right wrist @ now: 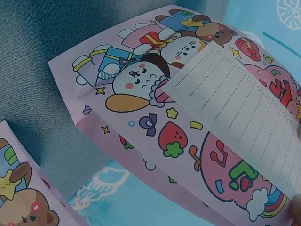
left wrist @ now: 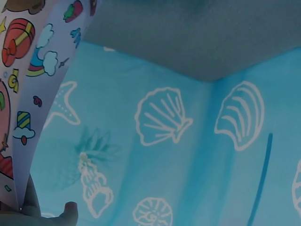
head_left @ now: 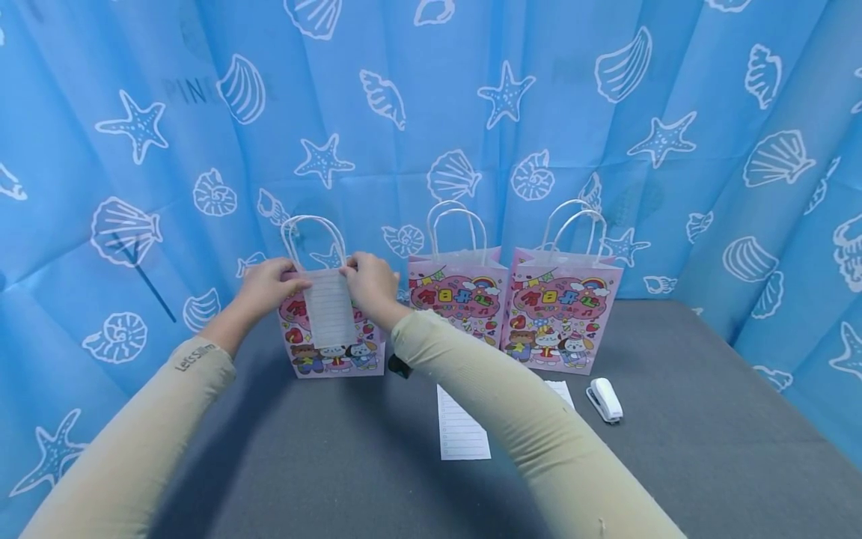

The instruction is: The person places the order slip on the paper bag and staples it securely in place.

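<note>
A lined paper sheet [head_left: 331, 311] with small checkboxes hangs over the front of the leftmost pink gift bag [head_left: 296, 359], its top edge at the bag's rim below the white handles. At the sheet's upper left corner, my left hand [head_left: 269, 287] pinches the bag's rim, thumb in front. My right hand [head_left: 373, 287] pinches the sheet's upper right corner at the same rim. In the right wrist view the sheet [right wrist: 235, 113] slants across the bag's cartoon print, and only fingertips show at the right edge. The left wrist view shows the bag's side [left wrist: 35, 94] above my fingers.
Two matching gift bags, one in the middle [head_left: 458, 273] and one at the right [head_left: 562, 314], stand alongside. More lined paper [head_left: 465, 430] lies on the grey table, partly under my right forearm. A white stapler [head_left: 606, 400] rests farther right. Behind hangs a blue shell-print curtain [head_left: 431, 112].
</note>
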Tool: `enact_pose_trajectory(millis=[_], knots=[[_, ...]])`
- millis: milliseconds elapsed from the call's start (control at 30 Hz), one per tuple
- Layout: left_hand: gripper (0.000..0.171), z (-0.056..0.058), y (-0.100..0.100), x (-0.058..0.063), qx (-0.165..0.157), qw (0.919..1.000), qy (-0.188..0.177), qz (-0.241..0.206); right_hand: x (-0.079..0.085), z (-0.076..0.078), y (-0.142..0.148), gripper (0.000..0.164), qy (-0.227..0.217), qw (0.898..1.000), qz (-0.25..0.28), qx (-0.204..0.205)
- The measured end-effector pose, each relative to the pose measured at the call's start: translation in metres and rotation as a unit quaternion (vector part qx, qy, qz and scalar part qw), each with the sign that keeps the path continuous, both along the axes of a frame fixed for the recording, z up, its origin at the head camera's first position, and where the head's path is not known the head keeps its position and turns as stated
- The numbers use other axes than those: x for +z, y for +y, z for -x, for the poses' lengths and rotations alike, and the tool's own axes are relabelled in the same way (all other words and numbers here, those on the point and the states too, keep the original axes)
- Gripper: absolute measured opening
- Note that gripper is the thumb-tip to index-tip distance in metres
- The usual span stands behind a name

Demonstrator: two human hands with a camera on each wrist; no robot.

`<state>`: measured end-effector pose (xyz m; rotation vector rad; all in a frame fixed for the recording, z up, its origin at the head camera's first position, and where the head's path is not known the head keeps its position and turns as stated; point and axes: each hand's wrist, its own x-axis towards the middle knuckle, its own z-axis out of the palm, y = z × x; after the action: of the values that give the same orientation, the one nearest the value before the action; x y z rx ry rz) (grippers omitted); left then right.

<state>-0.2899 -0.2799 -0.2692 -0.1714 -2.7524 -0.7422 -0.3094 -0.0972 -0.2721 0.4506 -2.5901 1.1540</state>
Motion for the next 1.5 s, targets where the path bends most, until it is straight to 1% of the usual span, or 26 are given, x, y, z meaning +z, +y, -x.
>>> enact_pose_trajectory(millis=[133,200,333,433,600,733,900,1067,1300,1500], knots=[[0.027,0.000,0.003,-0.001,0.016,0.9994,-0.012,-0.027,0.000,0.000,0.001,0.021,-0.004,1.000,0.006,0.001],[0.027,0.000,0.004,-0.001,0.023,0.9991,-0.016,-0.033,0.001,-0.001,0.002,0.025,-0.002,1.000,0.008,0.001],[0.028,-0.001,0.006,-0.001,0.032,0.9981,-0.027,-0.044,0.007,-0.004,0.006,0.035,0.022,1.000,0.002,0.006],[0.030,-0.002,0.007,0.000,0.036,0.9975,-0.034,-0.051,0.015,-0.009,0.013,0.035,0.047,0.999,0.013,0.020],[0.028,-0.003,0.008,0.001,0.043,0.9974,-0.027,-0.051,0.030,-0.019,0.029,0.031,0.062,0.995,0.055,0.055],[0.029,-0.004,0.009,0.001,0.046,0.9973,-0.023,-0.052,0.039,-0.028,0.044,0.029,0.071,0.992,0.063,0.086],[0.031,-0.005,0.010,0.000,0.044,0.9970,-0.030,-0.055,0.047,-0.040,0.067,0.026,0.090,0.987,0.074,0.111],[0.030,-0.004,0.010,-0.002,0.042,0.9971,-0.028,-0.056,0.048,-0.046,0.092,0.023,0.109,0.983,0.092,0.112],[0.027,-0.005,0.010,-0.003,0.043,0.9970,-0.025,-0.058,0.049,-0.048,0.116,0.020,0.109,0.984,0.104,0.096],[0.028,-0.006,0.013,-0.002,0.042,0.9968,-0.029,-0.061,0.050,-0.050,0.137,0.018,0.125,0.982,0.114,0.088]])
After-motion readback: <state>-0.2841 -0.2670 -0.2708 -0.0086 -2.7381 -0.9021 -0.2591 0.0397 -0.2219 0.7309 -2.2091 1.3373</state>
